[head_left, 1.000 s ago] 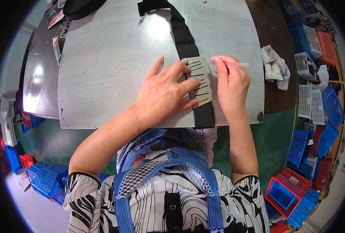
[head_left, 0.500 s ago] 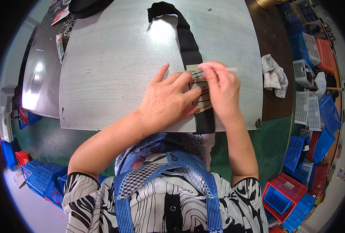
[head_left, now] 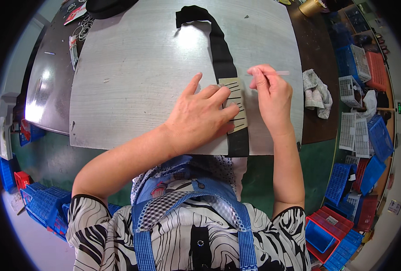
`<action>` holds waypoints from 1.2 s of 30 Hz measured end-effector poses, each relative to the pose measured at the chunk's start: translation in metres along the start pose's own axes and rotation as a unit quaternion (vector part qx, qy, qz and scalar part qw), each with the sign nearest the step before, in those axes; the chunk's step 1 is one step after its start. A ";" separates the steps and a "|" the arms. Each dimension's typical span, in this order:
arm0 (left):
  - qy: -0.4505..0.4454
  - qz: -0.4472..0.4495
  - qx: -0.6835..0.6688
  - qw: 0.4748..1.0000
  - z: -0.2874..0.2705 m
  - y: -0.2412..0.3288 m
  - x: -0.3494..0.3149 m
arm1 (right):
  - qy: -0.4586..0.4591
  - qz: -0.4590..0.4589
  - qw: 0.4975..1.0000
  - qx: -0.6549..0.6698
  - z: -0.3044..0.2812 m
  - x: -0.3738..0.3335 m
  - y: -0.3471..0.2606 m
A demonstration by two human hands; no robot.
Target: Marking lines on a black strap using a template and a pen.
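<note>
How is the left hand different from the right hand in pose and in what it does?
The left hand lies flat with fingers spread, pressing the beige slotted template onto the black fabric strip; the right hand is curled, its fingers pinched around a thin white marking stick. The left hand covers part of the template, while the right hand sits beside it. Both are bare and rest over the grey table.

Both bare forearms reach up from the near edge, the left hand (head_left: 200, 115) lying flat, palm down with fingers spread toward the right, while the right hand (head_left: 271, 97) stands just beside it, fingertips pinched together.
</note>
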State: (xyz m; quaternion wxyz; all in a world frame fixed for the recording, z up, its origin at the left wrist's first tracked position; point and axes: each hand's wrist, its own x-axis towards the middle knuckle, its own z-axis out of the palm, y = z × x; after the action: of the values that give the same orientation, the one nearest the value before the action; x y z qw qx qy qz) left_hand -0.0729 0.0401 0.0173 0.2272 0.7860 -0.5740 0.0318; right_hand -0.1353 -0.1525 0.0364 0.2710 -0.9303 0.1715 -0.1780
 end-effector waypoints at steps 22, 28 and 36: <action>-0.221 0.126 0.053 0.966 -0.031 -0.014 0.050 | -0.097 -0.178 0.974 0.100 0.018 0.009 0.013; -0.245 0.106 -0.006 0.964 -0.036 -0.003 0.032 | -0.126 -0.194 0.962 0.144 0.021 -0.003 0.010; -0.106 0.121 -0.035 0.986 -0.031 -0.007 0.003 | -0.100 -0.213 0.957 0.168 0.031 -0.017 0.015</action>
State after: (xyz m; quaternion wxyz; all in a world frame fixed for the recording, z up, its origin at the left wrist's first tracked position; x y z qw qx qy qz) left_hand -0.0586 0.0515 0.0436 0.1871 0.7012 -0.6866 -0.0440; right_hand -0.1407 -0.1437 -0.0005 0.3950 -0.8994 -0.0909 -0.1638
